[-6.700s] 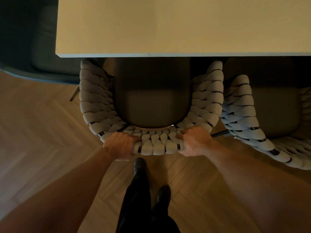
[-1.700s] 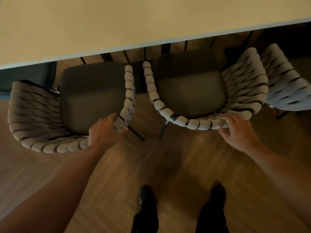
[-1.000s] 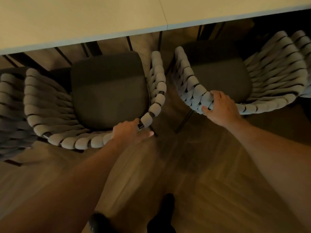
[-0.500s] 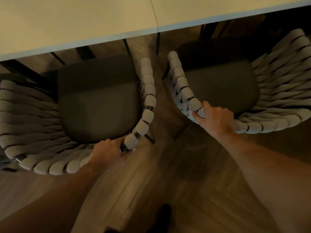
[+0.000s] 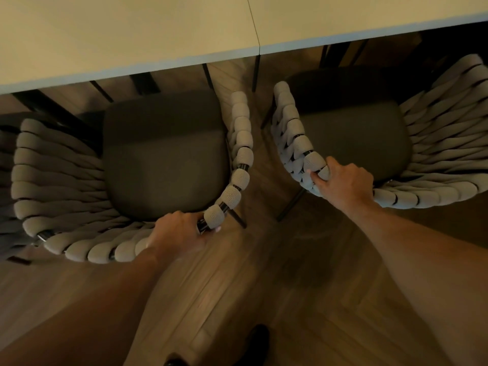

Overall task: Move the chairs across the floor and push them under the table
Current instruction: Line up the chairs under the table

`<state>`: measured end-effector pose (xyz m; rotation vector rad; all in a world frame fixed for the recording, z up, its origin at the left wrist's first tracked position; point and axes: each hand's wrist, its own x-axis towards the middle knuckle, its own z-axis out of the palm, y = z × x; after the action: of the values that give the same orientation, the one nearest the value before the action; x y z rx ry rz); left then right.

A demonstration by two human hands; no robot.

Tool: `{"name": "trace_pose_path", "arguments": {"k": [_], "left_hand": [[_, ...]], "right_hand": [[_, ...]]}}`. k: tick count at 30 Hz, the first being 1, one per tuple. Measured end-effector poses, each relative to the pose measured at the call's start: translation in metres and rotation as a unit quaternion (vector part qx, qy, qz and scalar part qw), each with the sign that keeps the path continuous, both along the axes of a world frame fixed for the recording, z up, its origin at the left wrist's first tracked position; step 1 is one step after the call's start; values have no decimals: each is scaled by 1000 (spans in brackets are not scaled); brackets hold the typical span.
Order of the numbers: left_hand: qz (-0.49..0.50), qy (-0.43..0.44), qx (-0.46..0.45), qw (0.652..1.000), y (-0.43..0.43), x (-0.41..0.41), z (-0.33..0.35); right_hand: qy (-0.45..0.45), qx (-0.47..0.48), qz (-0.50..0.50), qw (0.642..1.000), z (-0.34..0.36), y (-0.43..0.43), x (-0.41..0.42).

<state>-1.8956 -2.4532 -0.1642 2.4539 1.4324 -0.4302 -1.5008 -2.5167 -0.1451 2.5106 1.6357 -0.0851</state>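
Two chairs [image 5: 163,165] — table legs [image 5: 255,73] beyond

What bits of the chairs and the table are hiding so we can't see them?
All in the head view:
- Right chair: right side cut off by the picture's edge.
- Left hand: fingertips mostly hidden, curled round the left chair's back rail.
- Table: far side cut off by the top edge; the top hides where its legs join.
- Shoe: dark, its heel cut off by the bottom edge.
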Motion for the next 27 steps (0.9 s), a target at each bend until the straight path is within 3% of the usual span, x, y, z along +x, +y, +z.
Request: {"name": "trace_pose_path", "arguments": {"k": [7, 27], "left_hand": [[-2, -4, -3, 1000, -1, 0, -4], [-8, -15, -11, 1000, 0, 1, 1]], "right_hand": [[-8, -4, 28, 1000, -1, -4, 2], [17, 21, -16, 1000, -3, -4, -9]]}}
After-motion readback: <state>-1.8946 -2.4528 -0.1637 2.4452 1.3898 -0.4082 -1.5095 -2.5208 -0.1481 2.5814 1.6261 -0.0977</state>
